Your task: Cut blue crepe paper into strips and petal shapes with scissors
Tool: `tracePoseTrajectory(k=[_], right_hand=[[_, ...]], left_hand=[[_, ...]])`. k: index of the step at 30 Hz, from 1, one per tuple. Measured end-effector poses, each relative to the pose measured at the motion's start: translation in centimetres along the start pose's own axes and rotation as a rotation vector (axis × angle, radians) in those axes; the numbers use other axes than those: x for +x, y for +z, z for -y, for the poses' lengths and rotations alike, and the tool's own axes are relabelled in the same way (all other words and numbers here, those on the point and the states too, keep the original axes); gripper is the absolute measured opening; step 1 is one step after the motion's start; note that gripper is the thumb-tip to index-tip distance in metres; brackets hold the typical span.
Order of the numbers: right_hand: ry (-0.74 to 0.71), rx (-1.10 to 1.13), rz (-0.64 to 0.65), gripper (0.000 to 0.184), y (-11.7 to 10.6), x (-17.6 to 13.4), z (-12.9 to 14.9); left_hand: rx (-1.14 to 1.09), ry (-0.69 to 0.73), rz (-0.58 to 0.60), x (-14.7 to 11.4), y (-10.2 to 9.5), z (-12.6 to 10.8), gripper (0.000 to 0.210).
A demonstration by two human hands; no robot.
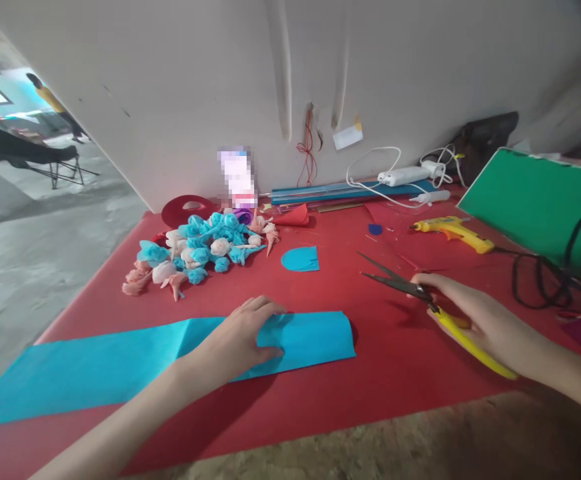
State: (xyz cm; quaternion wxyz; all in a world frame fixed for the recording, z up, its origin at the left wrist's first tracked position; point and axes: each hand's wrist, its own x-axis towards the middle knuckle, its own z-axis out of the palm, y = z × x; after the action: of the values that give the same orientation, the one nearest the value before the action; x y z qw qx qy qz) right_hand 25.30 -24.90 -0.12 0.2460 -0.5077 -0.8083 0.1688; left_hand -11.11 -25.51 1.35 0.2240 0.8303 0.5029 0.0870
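Lying palm down, the left hand (243,339) has its fingers spread on a long strip of blue paper (105,373). The strip lies along the front edge of the red table (395,373), and its far end reaches the left edge. Its other end is folded over, with a round corner, just to the right of the hand.

The right hand (487,323) is curled around scissors (424,293) with yellow handles, nearer the right side of the table. The blades are apart and point to the left, and they do not touch any paper.

A small blue piece (299,259) with one round end sits behind the strip, near the middle of the table. Close to the back left corner is a big pile of paper flowers (210,245), blue, white and pink. A yellow glue gun (455,233) lies behind the scissors, with a black cord (520,283) curling by the right edge. Next to it stands a green board (545,207). White wires and a plug strip (404,176) lie along the back edge.
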Motion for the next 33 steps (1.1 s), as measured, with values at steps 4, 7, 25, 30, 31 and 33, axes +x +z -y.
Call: tracePoseTrajectory(k=[4,7,25,30,31,33], right_hand=[[-0.005,-0.028,0.017,0.042,0.6,-0.4,-0.6],[0.007,-0.040,0.017,0.038,0.9,-0.4,-0.6],[-0.028,-0.165,0.050,0.034,1.7,-0.6,-0.3],[-0.017,-0.152,0.048,0.035,2.3,-0.7,-0.8],[-0.019,-0.156,0.039,0.035,2.4,-0.7,-0.9],[-0.033,-0.168,0.019,0.036,2.7,-0.7,-1.1]], left_hand=[[0.022,0.111,-0.067,-0.2,1.0,0.5,0.028],[0.085,0.087,-0.125,-0.1,1.2,0.7,0.030],[0.120,0.068,-0.146,0.1,1.1,1.0,0.034],[0.115,0.092,-0.166,0.1,1.4,1.2,0.027],[0.126,0.100,-0.170,0.0,1.4,1.2,0.026],[0.173,0.127,-0.182,-0.1,1.5,1.2,0.026]])
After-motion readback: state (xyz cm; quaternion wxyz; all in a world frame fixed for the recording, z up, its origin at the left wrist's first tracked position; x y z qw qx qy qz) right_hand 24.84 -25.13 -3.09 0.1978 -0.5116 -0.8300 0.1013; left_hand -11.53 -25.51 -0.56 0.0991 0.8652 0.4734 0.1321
